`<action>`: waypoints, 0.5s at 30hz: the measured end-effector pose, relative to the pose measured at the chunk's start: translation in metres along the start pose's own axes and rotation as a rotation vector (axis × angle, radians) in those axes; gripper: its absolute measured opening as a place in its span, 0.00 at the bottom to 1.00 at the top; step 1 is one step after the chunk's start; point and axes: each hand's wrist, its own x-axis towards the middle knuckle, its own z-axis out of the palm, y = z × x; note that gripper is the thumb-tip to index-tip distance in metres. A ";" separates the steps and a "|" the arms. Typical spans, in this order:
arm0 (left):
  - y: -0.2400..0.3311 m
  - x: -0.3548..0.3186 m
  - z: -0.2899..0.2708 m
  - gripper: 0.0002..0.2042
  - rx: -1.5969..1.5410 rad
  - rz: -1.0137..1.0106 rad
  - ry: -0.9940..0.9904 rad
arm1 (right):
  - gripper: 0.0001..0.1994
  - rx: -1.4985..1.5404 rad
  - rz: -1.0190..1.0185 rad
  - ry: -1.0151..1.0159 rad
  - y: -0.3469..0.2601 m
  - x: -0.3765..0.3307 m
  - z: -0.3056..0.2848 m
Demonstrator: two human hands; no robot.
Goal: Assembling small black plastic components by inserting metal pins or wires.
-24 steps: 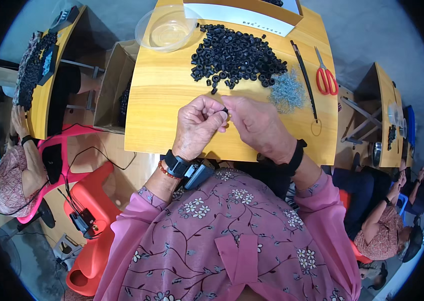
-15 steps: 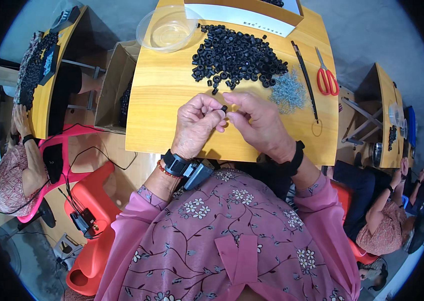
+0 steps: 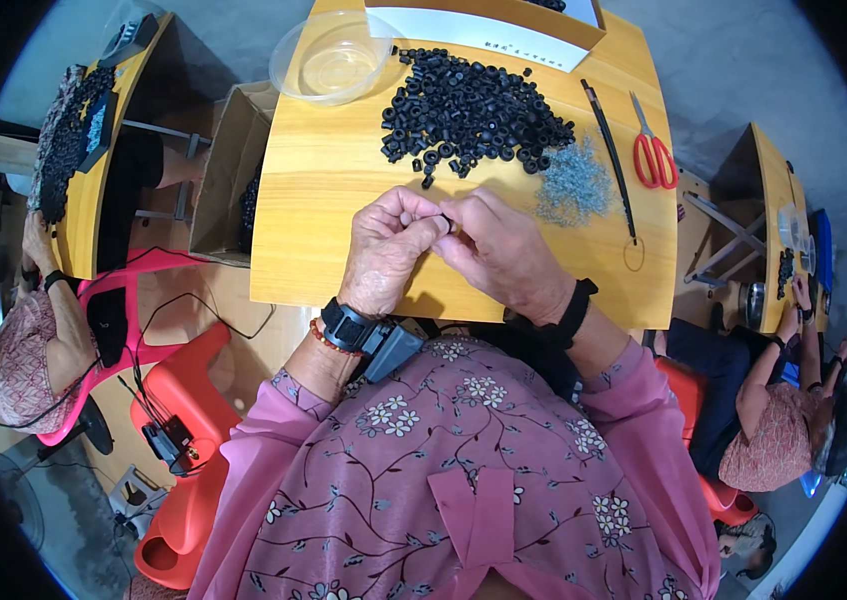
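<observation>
Just above the table's near edge, my left hand (image 3: pixel 385 245) pinches a small black cylindrical part (image 3: pixel 449 224) between thumb and forefinger. My right hand (image 3: pixel 503 255) has come up against it, thumb and fingers pressed together at the part. Whatever sits between the right fingertips is too small to make out. Beyond both hands lies a heap of similar black parts (image 3: pixel 473 105), hollow and ring-like. Beside the heap, to its right, is a scattered pile of tiny clear bluish pieces (image 3: pixel 575 185).
On the wooden table (image 3: pixel 313 220) stand a clear plastic bowl (image 3: pixel 331 62) and a white box (image 3: pixel 483 35). To the right lie a thin black stick (image 3: pixel 608 150) and red-handled scissors (image 3: pixel 654 160). A cardboard box (image 3: pixel 218 170) stands left. People work at side tables.
My right hand has moved left and closed in on the black part, its fingertips now meeting those of my left hand. The left hand stays nearly in place.
</observation>
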 end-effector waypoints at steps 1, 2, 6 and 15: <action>0.000 0.000 0.000 0.05 0.003 -0.001 -0.009 | 0.15 -0.002 0.000 0.006 0.001 0.000 0.001; 0.000 0.000 0.000 0.05 0.006 -0.003 -0.018 | 0.16 -0.004 0.000 0.012 0.001 -0.001 0.001; 0.006 -0.002 0.004 0.05 -0.046 -0.063 0.008 | 0.16 0.019 0.009 0.050 0.003 -0.004 0.002; 0.005 -0.003 0.003 0.03 0.042 -0.005 0.017 | 0.17 0.063 0.011 0.074 0.005 -0.004 0.001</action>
